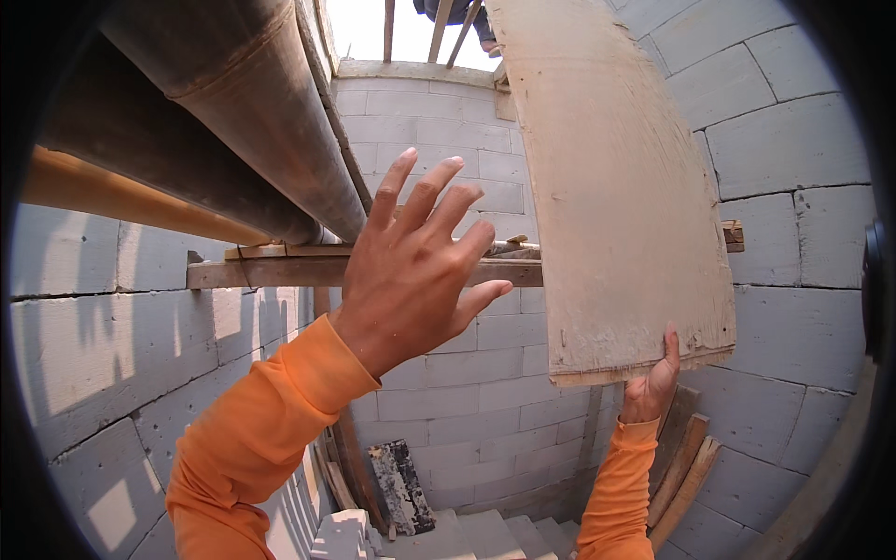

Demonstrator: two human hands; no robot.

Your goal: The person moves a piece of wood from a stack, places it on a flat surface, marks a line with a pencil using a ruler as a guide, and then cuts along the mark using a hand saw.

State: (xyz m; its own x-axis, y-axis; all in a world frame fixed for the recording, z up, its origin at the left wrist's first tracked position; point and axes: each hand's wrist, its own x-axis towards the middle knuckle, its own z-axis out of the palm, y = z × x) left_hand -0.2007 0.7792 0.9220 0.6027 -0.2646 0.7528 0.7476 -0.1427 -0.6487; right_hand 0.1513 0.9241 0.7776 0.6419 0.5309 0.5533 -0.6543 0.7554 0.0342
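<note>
My right hand point(651, 385) has the lower edge of the pale wooden board point(621, 196) pinched, thumb on its near face and fingers mostly hidden behind, while my left hand point(406, 266) hangs spread and empty. The board rises on my right, in front of the grey block wall point(439, 411) — I judge it stiff, dry and top-heavy for one hand, its frayed end apt to splinter, so the long left edge looks best for a second hold.
</note>
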